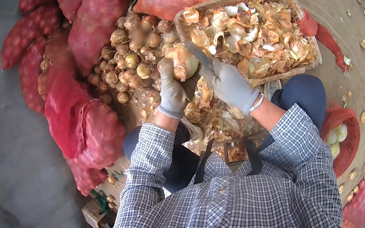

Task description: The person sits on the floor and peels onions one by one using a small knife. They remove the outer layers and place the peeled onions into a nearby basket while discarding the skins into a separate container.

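Observation:
Gloved in grey, my left hand (pixel 173 91) is closed round a large onion (pixel 182 63) with brown, flaking skin. My right hand (pixel 232 86), gloved too, grips a knife (pixel 197 54); its blade points up and left, close beside the onion. Whether the blade touches the onion I cannot tell. The knife's handle is hidden in my fist. Just beyond my hands a shallow crate (pixel 317 63) is heaped with onion skins and trimmings (pixel 247 33). Left of the held onion lies a pile of loose unpeeled onions (pixel 129 60).
Red mesh sacks (pixel 93 28) full of onions are stacked to the left and at the back. At my right stands an open red mesh sack (pixel 351 145) with peeled onions (pixel 337 135) inside. Onion skins (pixel 215 119) litter the floor between my knees. Stray onions dot the floor at right.

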Action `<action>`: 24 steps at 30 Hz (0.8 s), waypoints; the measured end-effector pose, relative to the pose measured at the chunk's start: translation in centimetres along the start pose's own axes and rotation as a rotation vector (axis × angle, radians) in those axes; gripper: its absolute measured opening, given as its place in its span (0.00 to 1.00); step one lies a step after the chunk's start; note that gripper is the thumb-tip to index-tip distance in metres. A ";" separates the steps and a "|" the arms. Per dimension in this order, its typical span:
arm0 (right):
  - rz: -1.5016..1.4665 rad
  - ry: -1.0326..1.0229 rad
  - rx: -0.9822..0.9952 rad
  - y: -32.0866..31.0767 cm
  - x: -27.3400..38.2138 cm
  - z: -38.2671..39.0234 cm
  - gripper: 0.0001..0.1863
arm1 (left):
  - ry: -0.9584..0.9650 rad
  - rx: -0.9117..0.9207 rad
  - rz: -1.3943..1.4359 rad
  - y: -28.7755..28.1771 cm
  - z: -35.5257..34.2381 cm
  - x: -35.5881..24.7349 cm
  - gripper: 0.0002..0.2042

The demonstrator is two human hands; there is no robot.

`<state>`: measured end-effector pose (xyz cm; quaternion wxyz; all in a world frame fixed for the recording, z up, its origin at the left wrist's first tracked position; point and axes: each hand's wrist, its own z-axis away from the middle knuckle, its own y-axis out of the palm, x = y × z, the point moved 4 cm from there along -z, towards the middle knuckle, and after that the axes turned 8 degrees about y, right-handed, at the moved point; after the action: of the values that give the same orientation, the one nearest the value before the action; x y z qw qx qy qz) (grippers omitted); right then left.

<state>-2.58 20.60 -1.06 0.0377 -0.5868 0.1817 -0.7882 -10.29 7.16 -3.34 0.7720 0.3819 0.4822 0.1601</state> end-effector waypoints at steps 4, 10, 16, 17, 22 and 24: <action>0.007 0.035 -0.020 -0.4 -0.2 -0.8 0.16 | -0.037 0.068 -0.105 0.0 0.4 0.7 0.35; -0.192 0.165 0.067 0.2 0.3 -1.0 0.15 | 0.082 0.071 -0.204 -0.8 -0.9 0.2 0.34; -0.070 -0.091 -0.157 -1.8 2.1 1.0 0.17 | -0.109 -0.031 0.121 0.7 -1.3 -0.9 0.37; -0.122 -0.157 -0.227 -2.8 3.3 1.1 0.17 | -0.076 -0.077 0.097 1.0 -1.3 -1.0 0.38; 0.101 -0.003 -0.054 -1.1 2.3 0.4 0.16 | -0.104 0.050 0.119 0.7 -1.1 0.4 0.32; 0.160 -0.085 -0.112 -0.2 0.9 -0.1 0.17 | -0.069 0.012 0.102 1.1 -1.2 0.6 0.35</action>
<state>-2.92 20.54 -0.18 0.0752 -0.6045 0.2698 -0.7457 -10.88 8.78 -3.16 0.7767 0.4159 0.4363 0.1830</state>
